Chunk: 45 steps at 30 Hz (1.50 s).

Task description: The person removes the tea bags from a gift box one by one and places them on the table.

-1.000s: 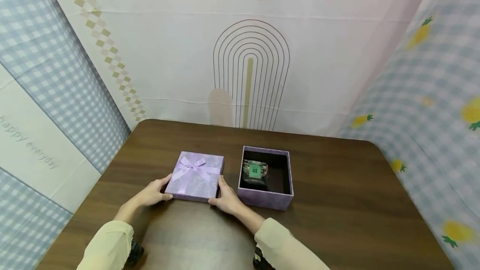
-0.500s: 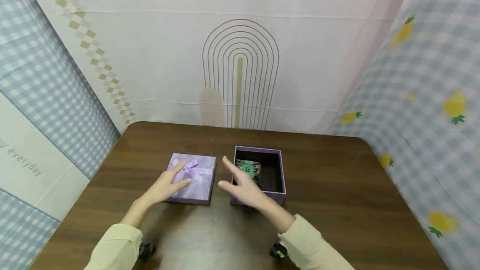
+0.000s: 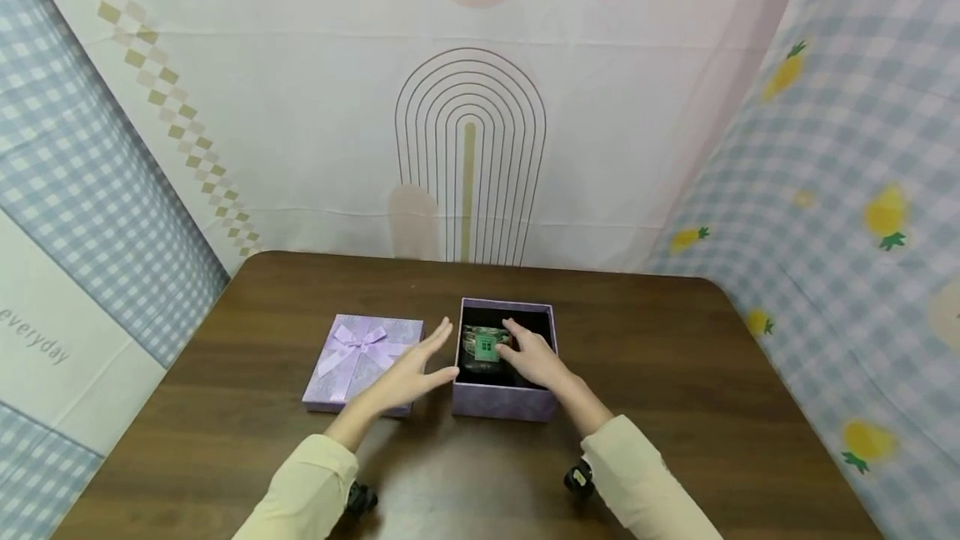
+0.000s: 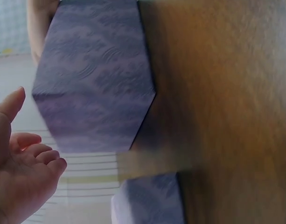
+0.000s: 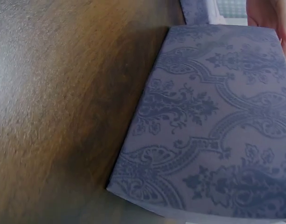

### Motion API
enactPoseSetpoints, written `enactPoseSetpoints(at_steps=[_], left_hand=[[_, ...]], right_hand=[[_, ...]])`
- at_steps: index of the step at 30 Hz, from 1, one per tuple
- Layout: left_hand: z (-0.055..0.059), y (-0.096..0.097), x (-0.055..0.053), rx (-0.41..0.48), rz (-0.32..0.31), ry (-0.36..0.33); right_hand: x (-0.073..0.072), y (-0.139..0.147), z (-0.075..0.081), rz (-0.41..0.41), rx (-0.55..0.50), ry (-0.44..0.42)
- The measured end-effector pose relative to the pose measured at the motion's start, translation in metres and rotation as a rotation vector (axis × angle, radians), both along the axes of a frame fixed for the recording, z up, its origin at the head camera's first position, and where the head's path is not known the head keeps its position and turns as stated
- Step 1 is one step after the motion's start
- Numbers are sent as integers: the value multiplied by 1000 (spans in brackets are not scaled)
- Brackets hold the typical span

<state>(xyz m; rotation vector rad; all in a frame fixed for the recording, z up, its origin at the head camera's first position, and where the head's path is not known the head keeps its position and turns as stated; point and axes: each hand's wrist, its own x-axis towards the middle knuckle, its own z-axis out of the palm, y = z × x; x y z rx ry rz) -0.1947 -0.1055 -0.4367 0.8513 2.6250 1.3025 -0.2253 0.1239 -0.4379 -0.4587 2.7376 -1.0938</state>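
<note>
A lilac gift box (image 3: 504, 403) without its lid stands on the table, its patterned wall filling much of the right wrist view. Inside lies a dark packet with a green label (image 3: 486, 347), toward the left side. My right hand (image 3: 534, 358) is over the box's right part, fingers extended beside the packet; whether they touch it I cannot tell. My left hand (image 3: 411, 375) hovers between the lid and the box, fingers stretched and thumb apart, holding nothing. The lilac lid with a ribbon bow (image 3: 337, 365) lies flat at the left, partly covered by that hand.
The brown wooden table (image 3: 637, 373) reaches back to a pale printed cloth (image 3: 330, 123). Blue checked cloth hangs along both sides. A dark device sits at each wrist below the sleeves.
Both hands have let go of the lid, which stays on the table. The left hand has moved right toward the box. The right hand has moved right and over the open box.
</note>
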Motion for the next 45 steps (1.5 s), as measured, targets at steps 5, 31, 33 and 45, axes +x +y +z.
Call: enactPoseSetpoints(at_steps=[5, 31, 33, 45], left_hand=[[-11, 11, -1, -7, -3, -15], [-16, 18, -2, -11, -2, -4], [-16, 18, -3, -9, -3, -1], [-16, 18, -2, -21, -4, 23]], right_hand=[[-1, -5, -7, 16, 107, -15], [-3, -7, -8, 41, 174, 152], [-4, -7, -8, 51, 132, 181], [-8, -7, -10, 267, 72, 79]])
